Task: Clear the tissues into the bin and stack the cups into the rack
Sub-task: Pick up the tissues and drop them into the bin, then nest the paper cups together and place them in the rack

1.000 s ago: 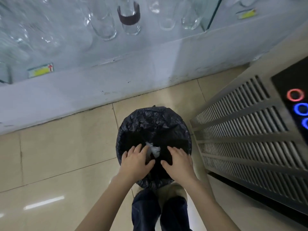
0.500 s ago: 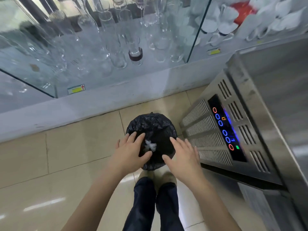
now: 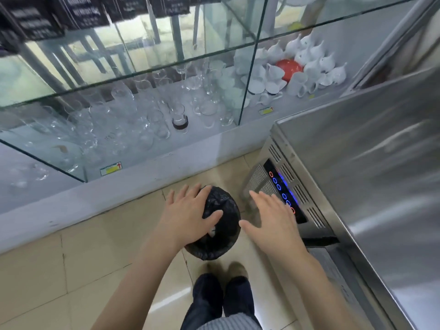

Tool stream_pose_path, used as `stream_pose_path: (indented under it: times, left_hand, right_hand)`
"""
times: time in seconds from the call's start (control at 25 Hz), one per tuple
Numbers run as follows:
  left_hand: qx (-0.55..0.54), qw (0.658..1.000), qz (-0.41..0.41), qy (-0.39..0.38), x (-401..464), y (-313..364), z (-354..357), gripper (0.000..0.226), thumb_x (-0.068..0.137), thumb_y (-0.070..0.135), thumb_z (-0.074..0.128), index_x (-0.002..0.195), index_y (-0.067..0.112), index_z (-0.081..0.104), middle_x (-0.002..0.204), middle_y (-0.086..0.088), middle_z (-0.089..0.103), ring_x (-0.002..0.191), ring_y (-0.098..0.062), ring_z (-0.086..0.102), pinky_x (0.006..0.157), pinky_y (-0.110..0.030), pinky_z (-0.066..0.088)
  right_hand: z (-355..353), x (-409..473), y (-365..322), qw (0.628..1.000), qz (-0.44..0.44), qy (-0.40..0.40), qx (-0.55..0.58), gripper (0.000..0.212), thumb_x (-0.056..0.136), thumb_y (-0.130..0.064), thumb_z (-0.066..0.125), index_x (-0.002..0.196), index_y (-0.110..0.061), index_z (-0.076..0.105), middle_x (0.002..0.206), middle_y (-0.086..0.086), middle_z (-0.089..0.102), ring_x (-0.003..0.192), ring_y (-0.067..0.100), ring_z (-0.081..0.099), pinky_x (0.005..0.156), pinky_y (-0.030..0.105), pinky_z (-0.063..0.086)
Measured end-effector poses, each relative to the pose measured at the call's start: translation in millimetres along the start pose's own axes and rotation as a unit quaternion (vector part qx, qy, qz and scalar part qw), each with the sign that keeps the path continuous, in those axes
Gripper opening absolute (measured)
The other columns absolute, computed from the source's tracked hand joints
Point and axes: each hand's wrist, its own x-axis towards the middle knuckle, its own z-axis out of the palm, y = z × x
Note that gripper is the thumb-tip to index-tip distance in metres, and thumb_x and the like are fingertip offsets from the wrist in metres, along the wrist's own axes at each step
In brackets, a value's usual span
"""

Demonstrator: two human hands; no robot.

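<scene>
One scrap of white tissue (image 3: 212, 232) down inside the bin (image 3: 221, 225), a black-bagged bin on the floor (image 3: 71, 270) just ahead of two shoes. Left hand (image 3: 188, 217) spread flat over the bin's near rim, fingers (image 3: 197, 195) open, gripping nothing. Right hand (image 3: 273, 220) just beside the bin, also splayed and empty. Steel machine (image 3: 369, 175) close on the right, lit buttons near the right fingertips. Glass cabinet (image 3: 142, 103) beyond, crowded with clear glasses and white cups (image 3: 302, 67), too many to count. Risk from here, probably: a stray right hand brushing those buttons, or a knock tipping the light bin.
</scene>
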Motion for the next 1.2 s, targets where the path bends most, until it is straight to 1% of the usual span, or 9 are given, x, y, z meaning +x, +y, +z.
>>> stream_pose_path:
  times: [0.16,0.36,0.48,0.64,0.76,0.88,1.04,1.2]
  left_hand:
    - [-0.008,0.995,0.075,0.064,-9.5,26.9,-33.7,0.057,0.088,0.048,0.040,0.138,0.027,0.023,0.152,0.002,0.025,0.140,-0.020,0.021,0.114,-0.039,0.015]
    - [0.005,0.983,0.164,0.076,-13.0,74.3,-64.9,0.059,0.088,0.046,0.041,0.140,0.027,0.020,0.152,0.002,0.024,0.140,-0.019,0.019,0.115,-0.040,0.013]
    - [0.026,0.973,0.215,0.076,-11.6,109.0,-72.4,0.059,0.088,0.046,0.041,0.140,0.026,0.020,0.151,0.001,0.025,0.140,-0.019,0.020,0.114,-0.038,0.015]
    - [0.050,0.959,0.270,0.077,-6.7,158.6,-68.1,0.059,0.088,0.047,0.041,0.140,0.025,0.022,0.151,0.001,0.026,0.139,-0.020,0.023,0.113,-0.038,0.017]
    - [0.062,0.952,0.291,0.076,-4.8,199.8,-60.2,0.060,0.088,0.048,0.041,0.140,0.025,0.022,0.151,-0.001,0.025,0.139,-0.022,0.023,0.115,-0.040,0.018]
    - [0.073,0.942,0.317,0.080,-4.5,243.9,-48.4,0.059,0.087,0.049,0.041,0.139,0.026,0.023,0.151,0.002,0.027,0.139,-0.019,0.024,0.114,-0.038,0.018]
    - [0.079,0.930,0.352,0.068,-4.6,300.5,-28.7,0.060,0.087,0.048,0.043,0.139,0.026,0.023,0.151,0.002,0.027,0.139,-0.017,0.024,0.114,-0.035,0.018]
    - [0.089,0.917,0.383,0.058,-6.1,349.9,-9.6,0.061,0.086,0.047,0.044,0.139,0.026,0.022,0.151,0.003,0.026,0.139,-0.016,0.024,0.114,-0.034,0.017]
  right_hand:
    - [-28.6,-27.0,-4.8,0.998,0.019,0.054,0.012,0.067,0.086,-0.040,0.050,0.142,-0.027,0.015,0.154,0.001,0.019,0.143,0.020,0.008,0.118,0.041,0.004]
    - [-62.9,-50.3,10.9,0.989,0.064,0.134,0.014,0.069,0.084,-0.041,0.053,0.141,-0.027,0.018,0.152,0.002,0.025,0.142,0.023,0.015,0.118,0.042,0.010]
    - [-84.9,-63.1,28.8,0.981,0.086,0.172,0.021,0.068,0.084,-0.042,0.052,0.141,-0.027,0.018,0.152,0.000,0.024,0.142,0.023,0.015,0.118,0.042,0.009]
    - [-112.8,-80.1,58.4,0.971,0.107,0.210,0.031,0.068,0.085,-0.041,0.051,0.141,-0.027,0.015,0.153,0.001,0.020,0.142,0.023,0.011,0.116,0.039,0.007]
    - [-133.9,-92.4,87.5,0.965,0.119,0.231,0.042,0.067,0.086,-0.041,0.051,0.142,-0.026,0.015,0.153,0.003,0.021,0.142,0.023,0.011,0.116,0.037,0.009]
    - [-152.0,-107.5,123.7,0.957,0.140,0.249,0.044,0.066,0.087,-0.041,0.049,0.142,-0.026,0.015,0.153,0.003,0.021,0.142,0.023,0.011,0.116,0.036,0.010]
    - [-167.4,-127.8,173.3,0.946,0.162,0.274,0.062,0.064,0.088,-0.040,0.048,0.141,-0.024,0.017,0.151,0.005,0.023,0.142,0.024,0.013,0.116,0.035,0.012]
    - [-179.9,-146.1,218.6,0.936,0.179,0.295,0.074,0.064,0.087,-0.039,0.049,0.141,-0.024,0.018,0.150,0.006,0.025,0.141,0.024,0.016,0.115,0.035,0.016]
